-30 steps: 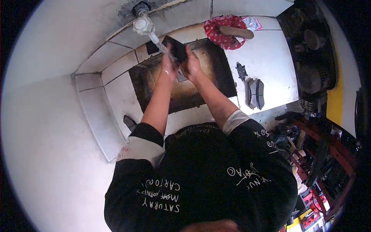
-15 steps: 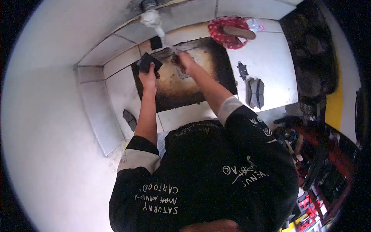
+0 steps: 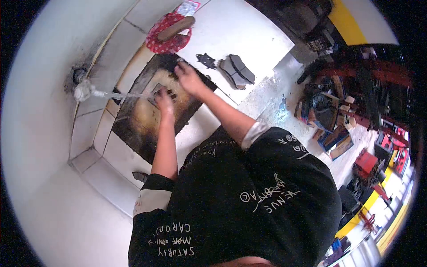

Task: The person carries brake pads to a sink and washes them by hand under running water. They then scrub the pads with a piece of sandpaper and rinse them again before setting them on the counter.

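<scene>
Water runs from a tap (image 3: 82,92) at the left wall into a dark-edged, brown-stained basin (image 3: 141,116). My left hand (image 3: 164,106) is over the middle of the basin, where the stream lands. Its fingers are curled at a greyish flat piece (image 3: 156,91); what they grip is blurred. My right hand (image 3: 190,82) is near the basin's right part, fingers apart and smeared by motion, with nothing clearly visible in them. Brake pads (image 3: 235,71) and a small dark metal plate (image 3: 206,61) lie on the white tiles to the right.
A red dotted bag (image 3: 156,41) with a brown oblong object (image 3: 176,28) lies beyond the basin. One dark pad (image 3: 140,176) is near its lower left corner. Boxes (image 3: 340,141) and red tools (image 3: 367,163) stand at the right.
The view has turned, bringing the tap to the left and more of the right-hand floor into view. The black block earlier in my left hand is no longer clearly visible. My right hand has left the stream.
</scene>
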